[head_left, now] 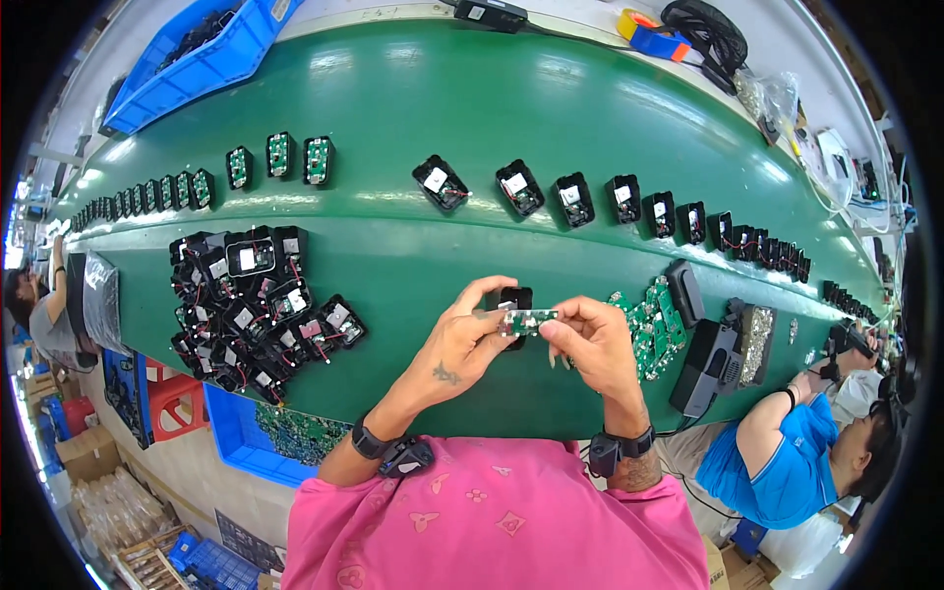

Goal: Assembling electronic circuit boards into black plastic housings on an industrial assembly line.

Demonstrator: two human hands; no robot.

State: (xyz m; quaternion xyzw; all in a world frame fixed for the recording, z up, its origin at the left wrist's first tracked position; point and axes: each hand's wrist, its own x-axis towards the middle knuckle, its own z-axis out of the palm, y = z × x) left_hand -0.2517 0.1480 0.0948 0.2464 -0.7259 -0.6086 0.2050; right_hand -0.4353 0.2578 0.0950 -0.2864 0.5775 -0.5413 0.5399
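In front of my chest, my left hand (454, 349) is closed around a small black plastic housing (517, 296). The thumb and fingers of my right hand (593, 344) pinch a small green circuit board (531, 321), which lies across the housing's near part. My left thumb also reaches the board's left end. How far the board sits inside the housing is hidden by my fingers. Close to my right hand lies a loose pile of green circuit boards (653, 329). To the left of my left hand is a heap of black housings with wires (236, 313).
Rows of housings (572, 200) cross the green bench (383, 108). Black devices (704, 366) and a metal-coloured parts tray (756, 344) stand at right. Blue bins sit far left (197, 74) and below the bench edge (236, 433). A co-worker (787, 452) is at the right, another (49, 315) far left.
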